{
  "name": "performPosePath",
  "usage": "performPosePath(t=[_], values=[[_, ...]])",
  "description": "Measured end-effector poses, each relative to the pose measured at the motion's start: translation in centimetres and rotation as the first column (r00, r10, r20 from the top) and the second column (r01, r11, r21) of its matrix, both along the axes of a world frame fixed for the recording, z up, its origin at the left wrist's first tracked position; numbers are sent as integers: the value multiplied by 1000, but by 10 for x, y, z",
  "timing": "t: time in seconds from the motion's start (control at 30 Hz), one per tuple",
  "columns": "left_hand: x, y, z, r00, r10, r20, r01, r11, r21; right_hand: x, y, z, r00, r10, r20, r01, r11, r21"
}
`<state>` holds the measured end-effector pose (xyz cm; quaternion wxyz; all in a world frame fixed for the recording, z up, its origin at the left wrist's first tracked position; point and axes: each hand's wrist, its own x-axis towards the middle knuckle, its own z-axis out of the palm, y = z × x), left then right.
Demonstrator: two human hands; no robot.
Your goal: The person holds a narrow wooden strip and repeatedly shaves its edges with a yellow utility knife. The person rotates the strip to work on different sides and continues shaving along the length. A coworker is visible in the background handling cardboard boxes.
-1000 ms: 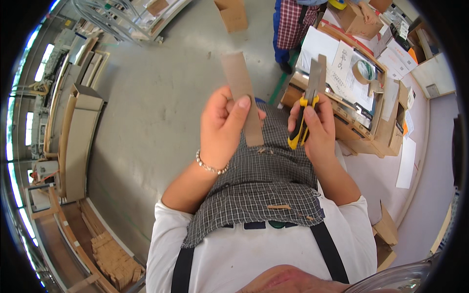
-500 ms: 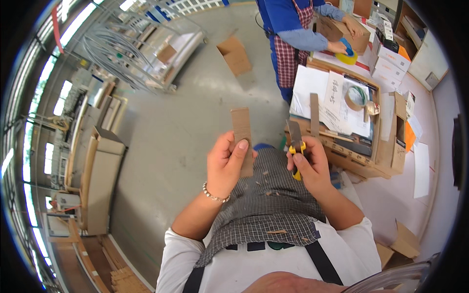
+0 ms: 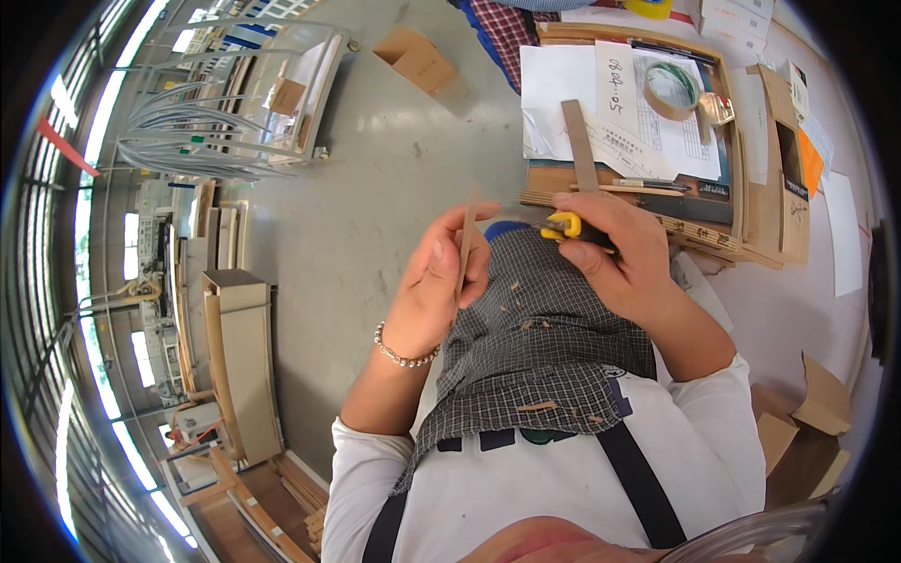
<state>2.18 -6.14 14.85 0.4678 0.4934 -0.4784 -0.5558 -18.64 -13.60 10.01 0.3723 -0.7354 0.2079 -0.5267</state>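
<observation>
Thin brown cardboard strip (image 3: 466, 239), broadside half a second earlier, was turned edge-on at frame centre, pinched in left hand (image 3: 436, 286); right hand (image 3: 615, 253) gripped yellow-handled utility knife (image 3: 574, 228) beside it, suggesting trimming continued.

My left hand (image 3: 439, 281) pinches a thin cardboard strip (image 3: 465, 242) edge-on and upright, just over the checked apron (image 3: 540, 347) on my lap, which is flecked with small cardboard shavings. My right hand (image 3: 619, 251) is closed around a yellow-and-black utility knife (image 3: 574, 228), its yellow end pointing toward the strip but not touching it. Beyond my hands, a wooden tray (image 3: 751, 202) holds white paper sheets (image 3: 563, 89), a roll of tape (image 3: 671, 89) and a long cardboard piece (image 3: 580, 145), with bare grey floor (image 3: 375, 188) to my left.
</observation>
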Motion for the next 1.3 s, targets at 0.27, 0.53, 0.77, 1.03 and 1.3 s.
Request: performPosePath(t=[0.27,0.53,0.77,1.03,1.3], values=[[4,5,-2,988,-85,126,97,991,-97,2,-7,5,987,-98,-126,92,994,-53],[15,23,-4,979,-38,198,64,990,-127,2,7,19,990,105,-93,-107,994,-17],[22,41,4,938,30,346,41,980,-196,-3,16,31,905,419,68,-410,821,398],[24,58,5,895,123,429,11,955,-297,2,27,36,914,406,-9,-383,869,313],[30,74,10,903,113,415,33,943,-330,11,36,43,900,433,45,-416,826,380]])
